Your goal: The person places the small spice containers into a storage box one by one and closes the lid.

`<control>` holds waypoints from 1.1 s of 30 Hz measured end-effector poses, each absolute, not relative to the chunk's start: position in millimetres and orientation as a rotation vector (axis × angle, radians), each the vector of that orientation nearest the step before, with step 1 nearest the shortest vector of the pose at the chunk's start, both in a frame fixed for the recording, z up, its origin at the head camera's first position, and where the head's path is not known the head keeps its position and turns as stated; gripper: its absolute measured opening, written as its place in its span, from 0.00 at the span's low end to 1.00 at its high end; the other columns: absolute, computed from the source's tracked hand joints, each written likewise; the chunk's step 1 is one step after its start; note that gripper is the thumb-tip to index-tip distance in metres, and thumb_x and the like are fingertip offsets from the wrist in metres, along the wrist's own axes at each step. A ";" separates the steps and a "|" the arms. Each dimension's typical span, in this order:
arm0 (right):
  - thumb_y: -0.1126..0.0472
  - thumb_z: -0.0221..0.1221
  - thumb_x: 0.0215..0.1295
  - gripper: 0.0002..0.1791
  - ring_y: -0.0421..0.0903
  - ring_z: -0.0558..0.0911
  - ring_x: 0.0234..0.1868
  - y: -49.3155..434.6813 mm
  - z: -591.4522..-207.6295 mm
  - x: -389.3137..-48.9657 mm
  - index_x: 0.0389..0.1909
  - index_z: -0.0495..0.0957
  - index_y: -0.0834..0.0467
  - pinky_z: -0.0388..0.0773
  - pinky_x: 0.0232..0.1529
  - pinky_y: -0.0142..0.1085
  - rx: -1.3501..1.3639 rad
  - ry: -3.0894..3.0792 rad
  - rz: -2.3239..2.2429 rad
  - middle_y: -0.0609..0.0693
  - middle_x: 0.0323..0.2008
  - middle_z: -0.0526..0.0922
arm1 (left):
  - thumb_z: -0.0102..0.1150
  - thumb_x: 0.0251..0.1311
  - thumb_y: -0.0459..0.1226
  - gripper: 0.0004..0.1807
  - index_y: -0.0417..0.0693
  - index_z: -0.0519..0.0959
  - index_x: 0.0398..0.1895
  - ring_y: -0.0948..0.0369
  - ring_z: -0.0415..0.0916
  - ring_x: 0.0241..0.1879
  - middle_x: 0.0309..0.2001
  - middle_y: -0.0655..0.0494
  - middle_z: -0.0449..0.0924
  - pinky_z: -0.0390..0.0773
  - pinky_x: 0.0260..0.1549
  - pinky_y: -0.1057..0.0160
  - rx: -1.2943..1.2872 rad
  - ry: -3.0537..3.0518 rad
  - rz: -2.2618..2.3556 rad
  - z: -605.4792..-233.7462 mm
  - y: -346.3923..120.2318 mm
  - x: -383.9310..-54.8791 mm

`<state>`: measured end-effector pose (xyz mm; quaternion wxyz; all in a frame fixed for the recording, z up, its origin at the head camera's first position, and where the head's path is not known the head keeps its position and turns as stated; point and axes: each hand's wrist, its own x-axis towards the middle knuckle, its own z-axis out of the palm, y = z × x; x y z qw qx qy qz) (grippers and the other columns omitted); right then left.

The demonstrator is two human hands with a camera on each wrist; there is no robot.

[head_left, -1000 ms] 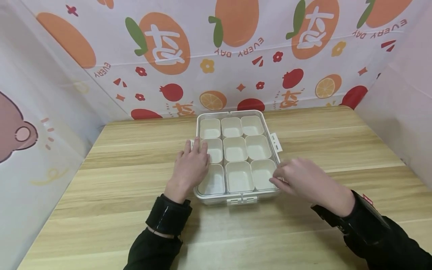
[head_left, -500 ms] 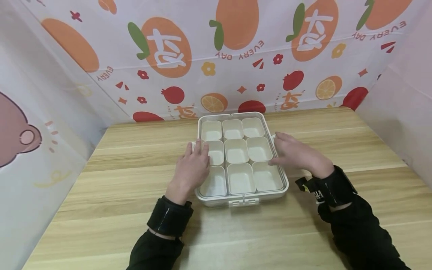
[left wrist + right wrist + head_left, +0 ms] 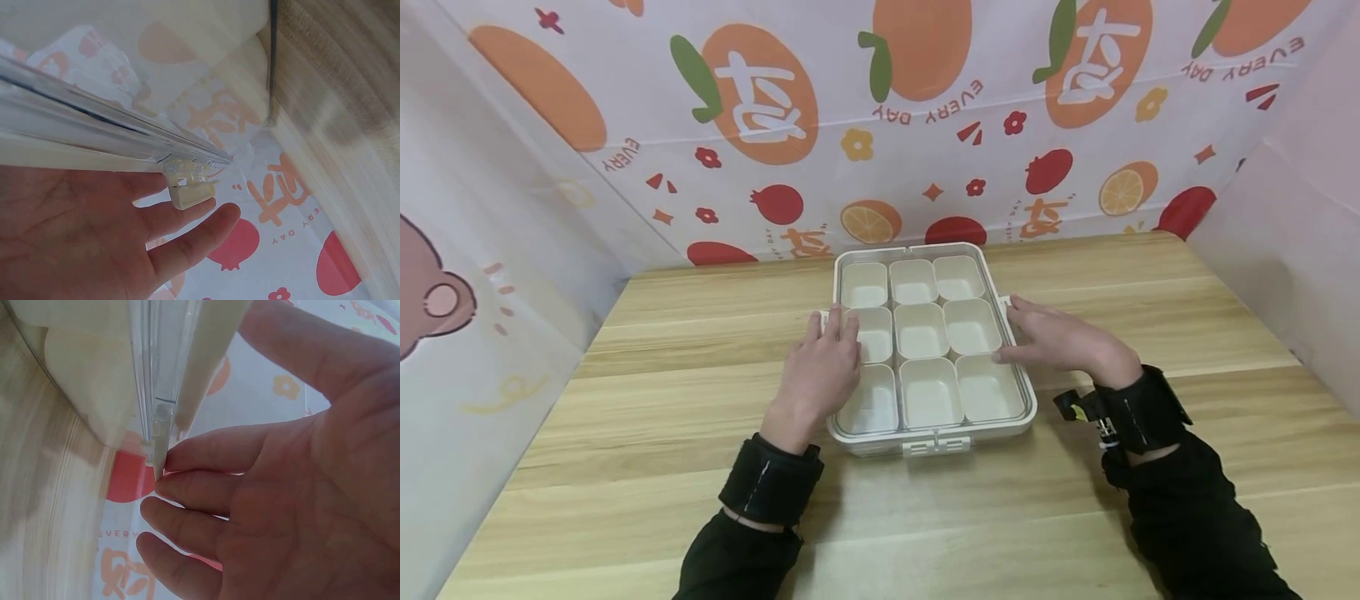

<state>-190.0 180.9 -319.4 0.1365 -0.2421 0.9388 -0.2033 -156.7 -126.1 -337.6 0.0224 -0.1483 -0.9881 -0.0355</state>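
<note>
A clear storage box [image 3: 936, 432] with a white-rimmed transparent lid [image 3: 1033, 402] sits on the table, several off-white square cups [image 3: 921, 331] showing through. My left hand [image 3: 816, 371] rests on the lid's left edge. The left wrist view shows its fingers [image 3: 194, 244] extended beside and below a white side latch [image 3: 190, 186] that sticks out from the rim. At the opposite side, my right hand [image 3: 1060, 337] has its thumb over the lid's edge. Its fairly straight fingertips [image 3: 165, 484] touch the right latch [image 3: 159, 450], which points down along the wall.
Another white latch [image 3: 936, 447] sticks out at the box's front. The wooden table [image 3: 647, 400] reaches back to a fruit-printed cloth [image 3: 842, 100], with pale cloth walls at the left and right. Black bands [image 3: 771, 479] circle both wrists.
My right hand has moved from the box's front right corner back to the right latch, which stood outward before and now points down. The left hand has stayed at the left edge.
</note>
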 end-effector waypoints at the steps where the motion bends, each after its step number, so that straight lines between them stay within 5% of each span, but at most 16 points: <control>1: 0.50 0.62 0.70 0.46 0.71 0.53 0.74 181.3 -319.1 -190.2 0.70 0.55 0.81 0.53 0.71 0.59 -0.698 2.717 -0.584 0.80 0.72 0.49 | 0.40 0.78 0.39 0.27 0.33 0.63 0.74 0.33 0.54 0.72 0.74 0.31 0.55 0.71 0.57 0.36 -0.461 -3.060 -0.110 -337.5 -126.0 -156.9; 8: 0.49 0.62 0.70 0.47 0.71 0.55 0.73 183.3 -318.9 -191.7 0.71 0.53 0.80 0.54 0.70 0.60 -0.682 2.693 -0.613 0.78 0.72 0.49 | 0.40 0.78 0.37 0.27 0.31 0.61 0.74 0.31 0.53 0.71 0.74 0.28 0.53 0.68 0.60 0.35 -0.463 -3.061 -0.189 -338.2 -125.6 -157.8; 11: 0.53 0.63 0.70 0.41 0.68 0.66 0.69 186.2 -322.8 -194.4 0.70 0.59 0.78 0.63 0.67 0.59 -0.706 2.660 -0.718 0.75 0.69 0.63 | 0.40 0.77 0.35 0.27 0.27 0.59 0.73 0.28 0.51 0.71 0.72 0.21 0.49 0.62 0.64 0.35 -0.458 -3.054 -0.351 -340.0 -124.7 -159.3; 16: 0.61 0.63 0.70 0.30 0.57 0.79 0.56 190.0 -332.3 -200.4 0.65 0.67 0.74 0.75 0.58 0.53 -0.772 2.559 -0.908 0.65 0.55 0.80 | 0.38 0.78 0.35 0.30 0.25 0.52 0.75 0.27 0.66 0.62 0.70 0.14 0.46 0.73 0.56 0.39 -0.352 -3.036 -0.697 -345.9 -125.0 -164.7; 21: 0.62 0.63 0.69 0.28 0.56 0.80 0.53 190.4 -336.3 -203.4 0.63 0.69 0.75 0.77 0.55 0.51 -0.797 2.518 -0.972 0.63 0.52 0.82 | 0.42 0.78 0.36 0.30 0.28 0.53 0.76 0.32 0.71 0.58 0.66 0.20 0.59 0.76 0.52 0.39 -0.328 -3.016 -0.781 -348.1 -130.2 -168.9; 25: 0.62 0.63 0.69 0.29 0.61 0.79 0.58 190.2 -336.8 -203.3 0.64 0.68 0.76 0.76 0.57 0.53 -0.782 2.481 -1.031 0.66 0.54 0.81 | 0.42 0.78 0.35 0.30 0.27 0.53 0.76 0.31 0.67 0.63 0.67 0.20 0.58 0.73 0.55 0.39 -0.354 -3.021 -0.783 -347.5 -132.0 -169.2; 33: 0.64 0.63 0.69 0.30 0.64 0.78 0.60 190.0 -337.0 -203.4 0.64 0.66 0.77 0.78 0.55 0.49 -0.776 2.433 -1.081 0.69 0.56 0.79 | 0.44 0.77 0.34 0.28 0.28 0.57 0.74 0.37 0.77 0.47 0.58 0.22 0.67 0.79 0.43 0.43 -0.356 -2.990 -0.786 -347.1 -130.7 -167.8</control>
